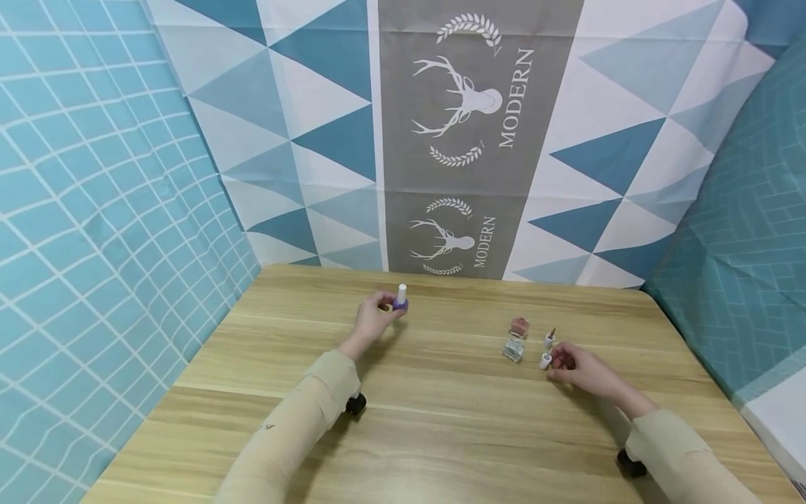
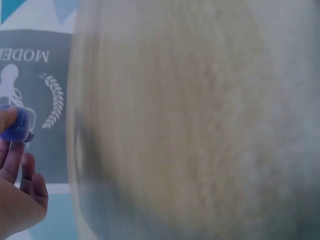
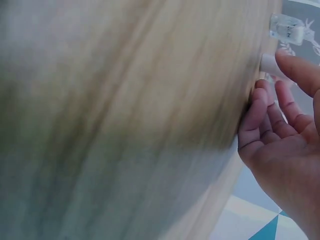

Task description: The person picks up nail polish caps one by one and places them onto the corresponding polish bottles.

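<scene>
My left hand (image 1: 371, 322) pinches a purple nail polish bottle (image 1: 399, 304) by its body between thumb and fingers, near the table's far edge. The bottle stands upright with its white cap (image 1: 402, 290) on top. In the left wrist view, its purple glass (image 2: 19, 125) shows at the left edge. On the right, my right hand (image 1: 582, 367) has its thumb and fingertips at a small white cap (image 1: 545, 361) on the table. The thumb overlaps that cap in the right wrist view. Just behind it, another white cap (image 1: 550, 341) stands with its brush pointing up.
Left of the caps, a pink bottle (image 1: 519, 326) and a clear, silvery glittered bottle (image 1: 513, 350) lie close together on the wooden table (image 1: 441, 434). Patterned cloth (image 1: 340, 140) hangs along the table's far edge, with blue cloths on both sides.
</scene>
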`<state>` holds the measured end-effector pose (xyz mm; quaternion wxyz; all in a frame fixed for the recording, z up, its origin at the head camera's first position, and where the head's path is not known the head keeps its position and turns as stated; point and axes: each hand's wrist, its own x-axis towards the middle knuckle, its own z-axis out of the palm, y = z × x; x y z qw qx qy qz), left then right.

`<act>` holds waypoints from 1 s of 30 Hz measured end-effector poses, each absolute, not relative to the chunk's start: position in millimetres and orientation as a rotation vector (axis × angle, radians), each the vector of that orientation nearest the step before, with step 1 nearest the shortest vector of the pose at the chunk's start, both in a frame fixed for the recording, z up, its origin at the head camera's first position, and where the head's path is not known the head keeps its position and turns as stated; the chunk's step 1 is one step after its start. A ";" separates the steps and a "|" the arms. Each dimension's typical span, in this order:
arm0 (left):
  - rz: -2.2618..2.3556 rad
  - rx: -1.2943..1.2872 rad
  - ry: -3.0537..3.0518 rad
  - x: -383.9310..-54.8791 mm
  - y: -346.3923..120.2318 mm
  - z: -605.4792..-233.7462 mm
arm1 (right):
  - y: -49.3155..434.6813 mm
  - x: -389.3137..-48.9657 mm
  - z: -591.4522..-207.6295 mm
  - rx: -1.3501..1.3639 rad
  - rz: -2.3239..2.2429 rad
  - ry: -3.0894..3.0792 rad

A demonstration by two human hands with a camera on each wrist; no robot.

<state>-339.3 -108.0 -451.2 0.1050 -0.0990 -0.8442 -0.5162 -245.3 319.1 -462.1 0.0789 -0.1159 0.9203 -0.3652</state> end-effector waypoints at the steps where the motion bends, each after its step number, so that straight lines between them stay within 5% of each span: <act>1: -1.533 -0.280 -2.497 -341.0 -108.6 -452.4 | 319.4 -246.4 -462.6 -0.342 -1.086 2.758; 30: -1.573 -0.185 -2.644 -355.3 -111.3 -467.8 | 318.5 -258.4 -475.5 -0.496 -1.013 2.874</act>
